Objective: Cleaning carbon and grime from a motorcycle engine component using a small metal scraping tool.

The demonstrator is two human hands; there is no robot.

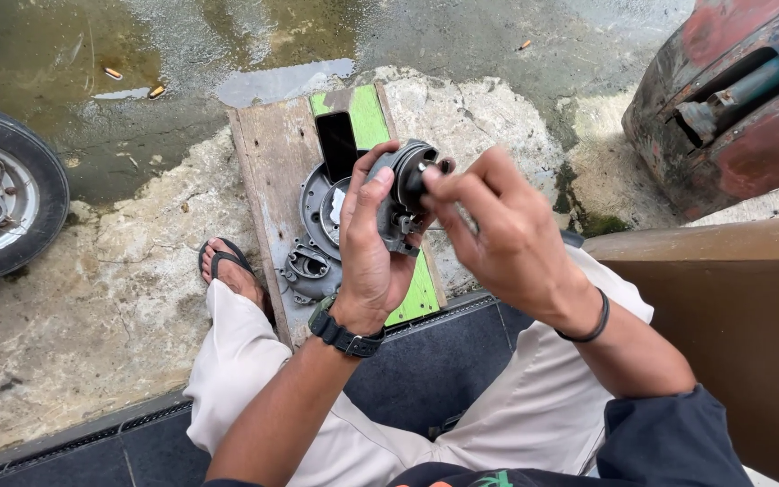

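part: round grey metal engine part (pixel 405 194), grooved rim, held up in the air above the plank, open face turned toward the right hand.
left hand: left hand (pixel 370 243) wrapped around the part from behind and below, thumb over the top edge. Firm grasp, it carries the whole weight.
right hand: right hand (pixel 498 225) with fingertips pinched at the dark centre of the open face. Whether something small sits between the fingertips I cannot tell, they cover it.
step, my read: fitting or working a small piece at the middle of the part.
how to do it well: keep the left grip fixed and the open face square to the right hand. Let only the right fingertips turn or press. Stay over the plank so anything dropped lands on wood, not in the wet.
plank: worn wooden plank (pixel 272 153) with a green strip, lying on cracked concrete directly below the hands.
on the plank: round grey cover plate (pixel 315 200), a smaller grey casting (pixel 307 271) nearer the body, a dark phone (pixel 336 142) at the far end.
risk: puddle (pixel 182 45) just beyond the plank; small bits that roll off would be hard to find.
around: sandalled foot (pixel 232 271) left of the plank, wheel (pixel 2 194) at far left, rusty red body panel (pixel 732 99) upper right.
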